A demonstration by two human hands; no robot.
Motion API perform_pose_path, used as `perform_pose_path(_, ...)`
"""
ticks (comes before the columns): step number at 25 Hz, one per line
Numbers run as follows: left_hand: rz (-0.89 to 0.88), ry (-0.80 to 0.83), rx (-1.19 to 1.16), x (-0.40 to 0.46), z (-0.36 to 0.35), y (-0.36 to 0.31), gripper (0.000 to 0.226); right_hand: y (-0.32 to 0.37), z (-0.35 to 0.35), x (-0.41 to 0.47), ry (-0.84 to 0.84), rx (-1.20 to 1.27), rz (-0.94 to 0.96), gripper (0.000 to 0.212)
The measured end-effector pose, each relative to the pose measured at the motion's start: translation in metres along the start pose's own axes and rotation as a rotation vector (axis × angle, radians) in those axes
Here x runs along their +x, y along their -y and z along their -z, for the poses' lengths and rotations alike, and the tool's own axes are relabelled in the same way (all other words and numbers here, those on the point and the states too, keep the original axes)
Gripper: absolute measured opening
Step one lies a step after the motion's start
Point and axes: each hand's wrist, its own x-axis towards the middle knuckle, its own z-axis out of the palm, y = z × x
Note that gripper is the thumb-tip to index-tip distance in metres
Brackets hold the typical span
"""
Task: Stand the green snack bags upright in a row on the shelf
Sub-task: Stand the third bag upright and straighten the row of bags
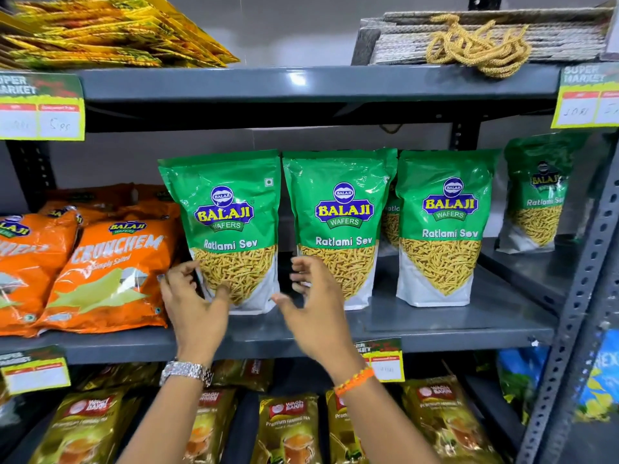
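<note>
Leftmost green bag (231, 229) upright btwn open hands: left hand (194, 303), right hand (318, 306).

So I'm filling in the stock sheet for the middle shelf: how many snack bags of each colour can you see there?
Green Ratlami Sev bags: 5, namely three in front, one partly hidden behind them, one far right
Orange bags: at least 3
Total: at least 8

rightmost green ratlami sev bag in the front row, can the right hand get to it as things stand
Probably yes. The right hand is open and empty, and the rightmost front-row green Ratlami Sev bag stands at the grey metal shelf's open front, nothing before it.
</note>
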Motion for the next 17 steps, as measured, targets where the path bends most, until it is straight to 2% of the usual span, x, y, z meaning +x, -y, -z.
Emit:
perform_pose_path(2, 0.032, 0.113, 0.063, 0.008, 0.005, 0.013, 0.071, 0.0, -0.021, 0.009, 0.197, -0.12, -0.029, 0.082)
perform_pose_path(4, 0.08, 0.22, 0.058, 0.017, 0.009, 0.025, 0.08, -0.003, -0.031, 0.022, 0.251, -0.193, -0.078, 0.098)
perform_pose_path(7, 0.223, 0.382, -0.062, 0.031, 0.012, 0.033, 0.072, -0.006, -0.039, 0.04, 0.305, -0.232, -0.136, 0.105)
perform_pose_path(9, 0.22, 0.443, -0.048, 0.038, 0.012, 0.038, 0.061, -0.007, -0.045, 0.045, 0.341, -0.214, -0.196, 0.101)
perform_pose_path(12, 0.202, 0.459, -0.04, 0.042, 0.013, 0.042, 0.046, -0.014, -0.051, 0.047, 0.375, -0.178, -0.236, 0.078)
perform_pose_path(14, 0.185, 0.451, -0.04, 0.041, 0.015, 0.044, 0.042, -0.017, -0.05, 0.049, 0.369, -0.201, -0.208, 0.065)
perform_pose_path(17, 0.155, 0.427, -0.038, 0.037, 0.016, 0.044, 0.043, -0.019, -0.046, 0.049, 0.393, -0.23, -0.182, 0.06)
